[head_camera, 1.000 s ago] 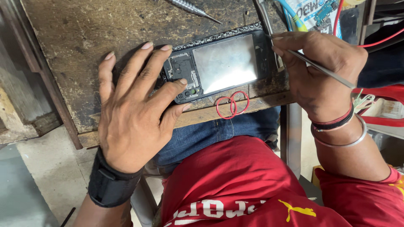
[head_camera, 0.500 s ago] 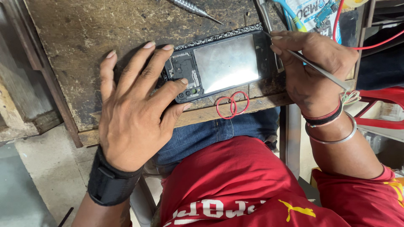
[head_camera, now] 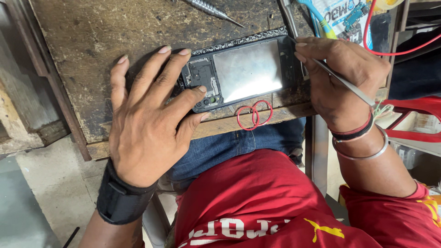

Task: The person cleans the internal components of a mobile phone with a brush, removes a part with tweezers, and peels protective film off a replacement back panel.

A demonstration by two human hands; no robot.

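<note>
Bench (head_camera: 115, 41): worn wood, rough and matt, stained dark, with a paler splintered front edge. Opened phone (head_camera: 239, 73): black plastic frame, matt, around a smooth grey metal plate with a dull sheen; thin tool (head_camera: 349, 85) in the right hand (head_camera: 340, 78): bare polished metal; screwdriver (head_camera: 213, 9) at the far edge: knurled shiny metal. Wire loop (head_camera: 254, 115): glossy red plastic insulation; wrist strap (head_camera: 121, 200) on the left hand (head_camera: 147, 124): black matt fabric; bangle (head_camera: 363, 154): smooth bright metal.
</note>
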